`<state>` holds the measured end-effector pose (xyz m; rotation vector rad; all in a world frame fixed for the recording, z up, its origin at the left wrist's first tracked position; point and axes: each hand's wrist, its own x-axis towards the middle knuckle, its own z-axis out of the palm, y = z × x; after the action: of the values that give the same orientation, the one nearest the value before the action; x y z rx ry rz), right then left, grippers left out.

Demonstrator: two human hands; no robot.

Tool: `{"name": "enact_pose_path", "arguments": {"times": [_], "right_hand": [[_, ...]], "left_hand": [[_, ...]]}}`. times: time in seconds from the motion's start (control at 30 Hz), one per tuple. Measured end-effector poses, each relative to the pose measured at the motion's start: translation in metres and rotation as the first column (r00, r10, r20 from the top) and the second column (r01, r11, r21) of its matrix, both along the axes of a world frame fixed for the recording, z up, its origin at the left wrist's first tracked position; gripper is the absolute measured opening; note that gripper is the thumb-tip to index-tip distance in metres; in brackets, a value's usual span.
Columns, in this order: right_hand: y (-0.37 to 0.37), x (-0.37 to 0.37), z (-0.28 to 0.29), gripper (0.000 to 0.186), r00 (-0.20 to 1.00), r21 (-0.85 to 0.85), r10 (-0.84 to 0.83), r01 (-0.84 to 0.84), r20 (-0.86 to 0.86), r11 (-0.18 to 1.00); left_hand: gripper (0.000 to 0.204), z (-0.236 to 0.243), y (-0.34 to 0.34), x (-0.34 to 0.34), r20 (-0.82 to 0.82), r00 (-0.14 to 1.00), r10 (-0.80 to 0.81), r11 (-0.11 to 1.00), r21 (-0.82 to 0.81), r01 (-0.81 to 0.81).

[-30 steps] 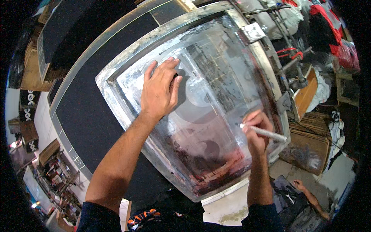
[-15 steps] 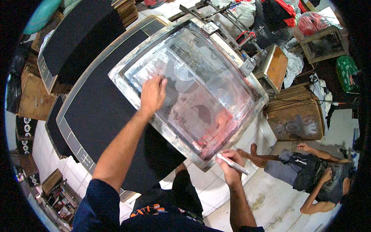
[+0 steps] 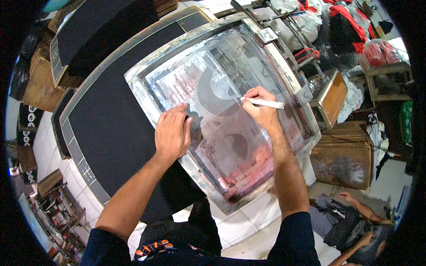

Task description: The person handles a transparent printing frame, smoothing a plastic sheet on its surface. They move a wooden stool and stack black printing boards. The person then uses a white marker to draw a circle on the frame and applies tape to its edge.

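A screen-printing frame (image 3: 137, 86) with worn, stained edges lies tilted in front of me, its mesh (image 3: 215, 133) marked with grey curved shapes and pink-red ink stains. My right hand (image 3: 262, 111) holds a white marker pen (image 3: 270, 103) between thumb and fingers. The pen's tip points left, at the mesh beside the upper curved shape; whether it touches cannot be told. My left hand (image 3: 172, 133) rests on the frame's left side, fingers stretched over the mesh edge. Under and left of the frame is a black board (image 3: 106, 133) with a pale border.
Metal clamp arms (image 3: 306, 57) hold the frame's far right side. A stack of brown boards (image 3: 341, 162) stands at right, near a wooden box (image 3: 330, 99) and plastic bags (image 3: 306, 29). Another person (image 3: 346, 221) sits at lower right. A second black board (image 3: 95, 33) is at upper left.
My right hand has moved up from the frame's near corner to over the mesh, carrying the marker pen. My left hand has slid down slightly along the left side. The view has shifted a little.
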<state>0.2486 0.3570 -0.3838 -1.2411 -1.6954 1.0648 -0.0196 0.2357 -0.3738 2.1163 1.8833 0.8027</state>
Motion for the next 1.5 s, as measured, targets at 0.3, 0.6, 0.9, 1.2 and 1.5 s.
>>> {"name": "enact_pose_path", "arguments": {"times": [0.3, 0.6, 0.9, 1.2, 1.5], "right_hand": [[0.028, 0.008, -0.011, 0.013, 0.976, -0.078, 0.218, -0.219, -0.020, 0.973], [0.028, 0.006, -0.015, 0.013, 0.976, 0.002, 0.215, -0.215, -0.027, 0.977], [0.029, 0.007, -0.012, 0.013, 0.974, 0.016, 0.227, -0.226, -0.009, 0.974], [0.033, 0.010, -0.009, 0.013, 0.965, 0.032, 0.259, -0.258, -0.032, 0.966], [0.038, 0.015, -0.007, 0.012, 0.940, -0.056, 0.341, -0.341, -0.010, 0.938]], "left_hand": [[0.038, 0.006, 0.005, 0.002, 0.025, 1.000, -0.002, 1.000, -0.001, 0.002], [0.040, 0.006, 0.004, 0.001, 0.023, 1.000, -0.001, 0.999, -0.035, 0.002], [0.040, 0.005, 0.003, 0.001, 0.008, 1.000, 0.004, 0.999, -0.054, -0.004], [0.024, 0.006, 0.004, 0.001, 0.002, 1.000, -0.007, 0.998, -0.063, 0.007], [0.033, 0.007, 0.005, 0.002, -0.020, 1.000, 0.007, 0.998, -0.064, -0.008]]}}
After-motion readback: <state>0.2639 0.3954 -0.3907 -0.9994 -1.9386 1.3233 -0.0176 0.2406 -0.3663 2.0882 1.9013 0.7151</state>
